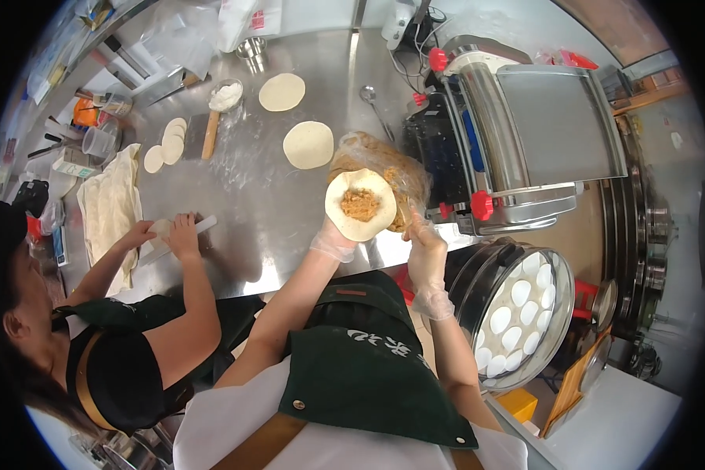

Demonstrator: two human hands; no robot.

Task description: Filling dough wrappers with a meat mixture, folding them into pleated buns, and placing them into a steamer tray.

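My left hand point(333, 241), in a thin clear glove, holds up a round flat dough wrapper point(360, 205) with a mound of brownish filling in its middle. My right hand point(424, 243), also gloved, is just right of the wrapper, its fingers closed near the plastic-lined bowl of filling point(392, 168); whether it holds a tool is hidden. Two more rolled dough rounds point(308, 145) lie on the steel table point(251, 204) beyond.
A co-worker at the left rolls dough with both hands point(168, 233) beside a cloth. Small dough discs point(171, 141), a flour bowl point(225, 95), a dough-sheeting machine point(517, 141) and a steamer tray of white buns point(517, 313) stand around.
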